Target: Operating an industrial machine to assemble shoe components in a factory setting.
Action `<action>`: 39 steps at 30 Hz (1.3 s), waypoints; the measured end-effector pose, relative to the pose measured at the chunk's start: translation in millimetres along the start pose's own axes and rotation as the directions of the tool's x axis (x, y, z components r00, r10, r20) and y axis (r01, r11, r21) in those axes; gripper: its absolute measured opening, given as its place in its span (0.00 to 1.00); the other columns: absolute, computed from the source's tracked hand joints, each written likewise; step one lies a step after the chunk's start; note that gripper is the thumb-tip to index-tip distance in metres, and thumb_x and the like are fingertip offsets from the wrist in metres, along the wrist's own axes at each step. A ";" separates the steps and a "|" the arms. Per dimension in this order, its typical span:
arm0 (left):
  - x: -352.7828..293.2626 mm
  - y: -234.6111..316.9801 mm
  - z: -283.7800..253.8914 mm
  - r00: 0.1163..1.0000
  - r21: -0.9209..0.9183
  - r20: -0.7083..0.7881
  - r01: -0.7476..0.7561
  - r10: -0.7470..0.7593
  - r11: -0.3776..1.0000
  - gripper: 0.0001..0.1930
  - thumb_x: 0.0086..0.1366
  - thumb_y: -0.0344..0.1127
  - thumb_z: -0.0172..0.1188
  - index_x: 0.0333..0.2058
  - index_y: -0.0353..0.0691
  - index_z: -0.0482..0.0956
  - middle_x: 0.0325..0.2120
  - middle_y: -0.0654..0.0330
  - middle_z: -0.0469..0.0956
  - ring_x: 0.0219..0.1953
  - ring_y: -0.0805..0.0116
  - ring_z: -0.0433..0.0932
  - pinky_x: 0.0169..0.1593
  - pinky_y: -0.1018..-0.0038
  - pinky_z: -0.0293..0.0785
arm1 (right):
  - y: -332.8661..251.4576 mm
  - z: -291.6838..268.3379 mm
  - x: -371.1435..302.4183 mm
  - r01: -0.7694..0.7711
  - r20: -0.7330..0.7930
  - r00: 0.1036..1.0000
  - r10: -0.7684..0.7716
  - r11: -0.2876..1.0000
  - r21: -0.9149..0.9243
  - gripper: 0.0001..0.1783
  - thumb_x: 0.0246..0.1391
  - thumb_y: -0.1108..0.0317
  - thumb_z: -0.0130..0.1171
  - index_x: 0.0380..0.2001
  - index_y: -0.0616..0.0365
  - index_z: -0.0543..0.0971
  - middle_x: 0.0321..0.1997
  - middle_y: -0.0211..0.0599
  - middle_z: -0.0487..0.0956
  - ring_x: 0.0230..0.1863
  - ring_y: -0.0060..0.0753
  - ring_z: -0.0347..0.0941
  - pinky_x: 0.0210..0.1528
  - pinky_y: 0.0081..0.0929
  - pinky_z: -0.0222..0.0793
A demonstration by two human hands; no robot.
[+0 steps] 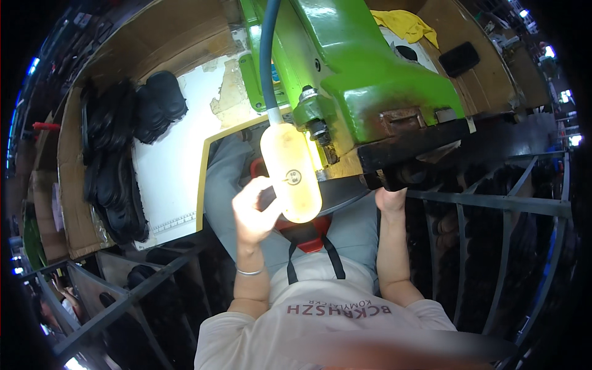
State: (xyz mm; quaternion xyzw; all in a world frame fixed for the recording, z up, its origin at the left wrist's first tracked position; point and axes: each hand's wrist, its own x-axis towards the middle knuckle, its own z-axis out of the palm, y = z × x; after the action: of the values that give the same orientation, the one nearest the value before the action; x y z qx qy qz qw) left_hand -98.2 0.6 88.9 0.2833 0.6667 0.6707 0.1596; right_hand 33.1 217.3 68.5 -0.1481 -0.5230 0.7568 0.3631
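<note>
A green sewing machine (385,80) stands in front of me, its dark, worn head at the lower right end. An oblong glowing lamp (293,185) on a grey flexible neck covers part of the work area. Beneath it lies a black curved piece (345,192), its kind unclear. My left hand (254,213) is beside the lamp, thumb and forefinger curled closed at the piece's left end; the lamp hides where the fingertips meet it. My right hand (390,199) is raised at the piece's right end, its fingers hidden behind the dark machine parts.
Stacked black shoe parts (114,166) fill the left of a cardboard-walled bench (74,203) beside a white board (172,166) with a ruler strip. A yellow cloth (407,26) and a black block (459,59) lie at the far right. Metal racks (493,200) flank both sides.
</note>
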 end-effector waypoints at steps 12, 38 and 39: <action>-28.8 -21.4 -47.6 0.963 0.049 0.137 0.227 -0.231 0.973 0.10 0.50 0.21 0.64 0.32 0.31 0.74 0.27 0.59 0.78 0.31 0.75 0.76 0.37 0.80 0.72 | 13.9 33.9 -17.0 -0.061 0.235 0.968 0.082 0.993 -0.098 0.21 0.51 0.76 0.57 0.50 0.66 0.67 0.45 0.32 0.73 0.45 0.21 0.68 0.50 0.19 0.63; -69.7 -41.9 41.8 0.990 0.324 -0.019 -0.125 0.139 0.938 0.09 0.51 0.29 0.67 0.25 0.35 0.74 0.20 0.59 0.74 0.22 0.71 0.72 0.27 0.76 0.68 | 2.6 50.3 -9.7 -0.164 0.138 0.973 0.187 0.973 -0.164 0.29 0.44 0.79 0.66 0.48 0.65 0.63 0.40 0.35 0.77 0.39 0.21 0.74 0.39 0.14 0.71; -71.5 -44.9 53.1 0.993 0.291 -0.033 -0.101 0.115 0.951 0.09 0.51 0.28 0.67 0.28 0.35 0.74 0.23 0.58 0.75 0.24 0.72 0.73 0.29 0.77 0.69 | 2.5 54.2 -9.1 -0.150 0.113 0.980 0.164 0.981 -0.119 0.32 0.42 0.79 0.67 0.48 0.65 0.61 0.38 0.35 0.77 0.32 0.17 0.73 0.32 0.11 0.69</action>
State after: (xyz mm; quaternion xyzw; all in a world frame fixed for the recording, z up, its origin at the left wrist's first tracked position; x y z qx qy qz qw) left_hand -17.7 3.7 30.1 0.3228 0.7447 0.5808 0.0628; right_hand 5.7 173.3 87.0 -0.1622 -0.5719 0.7608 0.2606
